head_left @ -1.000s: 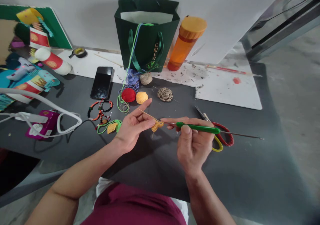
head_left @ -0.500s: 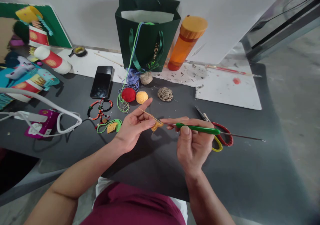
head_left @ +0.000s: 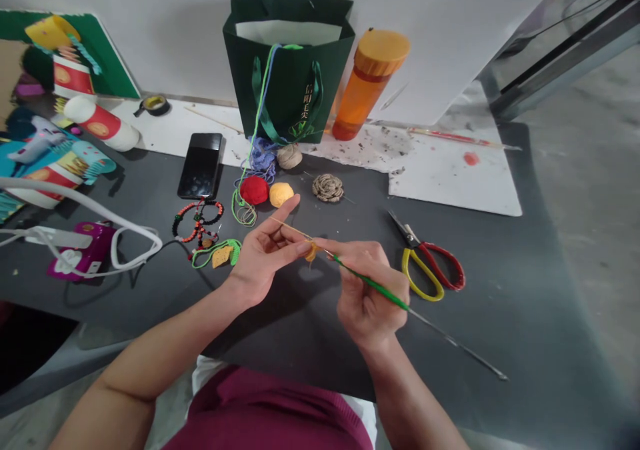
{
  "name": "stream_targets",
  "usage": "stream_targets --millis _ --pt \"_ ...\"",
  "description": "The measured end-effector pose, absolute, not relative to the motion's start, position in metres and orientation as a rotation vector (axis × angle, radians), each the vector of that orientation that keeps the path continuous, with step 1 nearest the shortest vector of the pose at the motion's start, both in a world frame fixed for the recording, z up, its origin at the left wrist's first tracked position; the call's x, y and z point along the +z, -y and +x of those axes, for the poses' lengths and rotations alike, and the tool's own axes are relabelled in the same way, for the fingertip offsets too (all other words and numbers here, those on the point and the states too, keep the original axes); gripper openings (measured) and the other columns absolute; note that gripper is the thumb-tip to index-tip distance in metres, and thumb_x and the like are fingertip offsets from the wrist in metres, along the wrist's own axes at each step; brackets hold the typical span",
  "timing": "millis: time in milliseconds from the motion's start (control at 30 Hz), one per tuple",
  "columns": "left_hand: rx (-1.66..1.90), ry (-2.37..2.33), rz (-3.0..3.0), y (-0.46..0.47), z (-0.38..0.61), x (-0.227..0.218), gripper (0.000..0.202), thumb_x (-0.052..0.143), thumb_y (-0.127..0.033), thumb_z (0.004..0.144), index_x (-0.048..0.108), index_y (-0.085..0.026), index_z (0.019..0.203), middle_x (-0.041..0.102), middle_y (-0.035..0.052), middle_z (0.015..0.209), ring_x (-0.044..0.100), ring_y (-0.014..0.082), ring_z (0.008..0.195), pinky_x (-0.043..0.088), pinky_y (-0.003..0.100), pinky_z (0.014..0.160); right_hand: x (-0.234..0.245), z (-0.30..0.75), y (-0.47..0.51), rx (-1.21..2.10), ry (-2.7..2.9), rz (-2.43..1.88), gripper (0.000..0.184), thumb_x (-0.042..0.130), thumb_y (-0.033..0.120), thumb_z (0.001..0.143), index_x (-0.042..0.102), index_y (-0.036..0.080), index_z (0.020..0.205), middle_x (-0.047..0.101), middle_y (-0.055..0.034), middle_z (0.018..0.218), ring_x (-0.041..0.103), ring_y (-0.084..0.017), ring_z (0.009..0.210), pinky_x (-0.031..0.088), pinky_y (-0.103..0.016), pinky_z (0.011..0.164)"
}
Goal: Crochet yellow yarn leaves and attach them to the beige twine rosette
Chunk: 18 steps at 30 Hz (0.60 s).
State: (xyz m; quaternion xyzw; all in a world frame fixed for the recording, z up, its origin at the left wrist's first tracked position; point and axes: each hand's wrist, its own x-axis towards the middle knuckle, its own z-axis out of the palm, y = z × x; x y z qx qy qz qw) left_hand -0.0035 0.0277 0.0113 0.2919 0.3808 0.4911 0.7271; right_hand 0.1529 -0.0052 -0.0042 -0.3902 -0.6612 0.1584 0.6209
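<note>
Between the fingers (head_left: 300, 249) sits a yellow crochet piece (head_left: 311, 253).

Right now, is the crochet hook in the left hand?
No, the right hand holds the green crochet hook; the left hand holds yellow crochet work.
</note>
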Motion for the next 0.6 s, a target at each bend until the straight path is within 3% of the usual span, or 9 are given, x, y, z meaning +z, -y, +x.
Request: stream_targets --millis 233,600 --pt "1.102 -0.851 0.628 -0.0269 -0.0032 0.0102 0.086 0.092 -0.023 0.067 0.059 -0.029 0.146 0.072 -0.0051 0.070 0.063 0.0105 0.068 0.050 0.025 0.072 -0.0028 0.1483 0.0045 0.429 1.405 -0.890 0.020 0.055 0.016 0.100 0.061 0.028 0.114 0.082 -0.0045 0.096 0.076 -0.022 0.083 0.059 -0.039 0.068" --pt "1.039 -0.760 0.458 -0.0241 0.0003 0.0114 0.086 0.093 -0.016 0.065 0.060 -0.022 0.144 0.068 -0.0081 0.064 0.060 0.0053 0.063 0.047 0.018 0.067 -0.0061 0.1502 0.0046 0.172 1.655 -0.926 0.032 0.069 0.006 0.089 0.073 0.027 0.113 0.082 -0.0061 0.109 0.075 -0.022 0.089 0.059 -0.039 0.073"
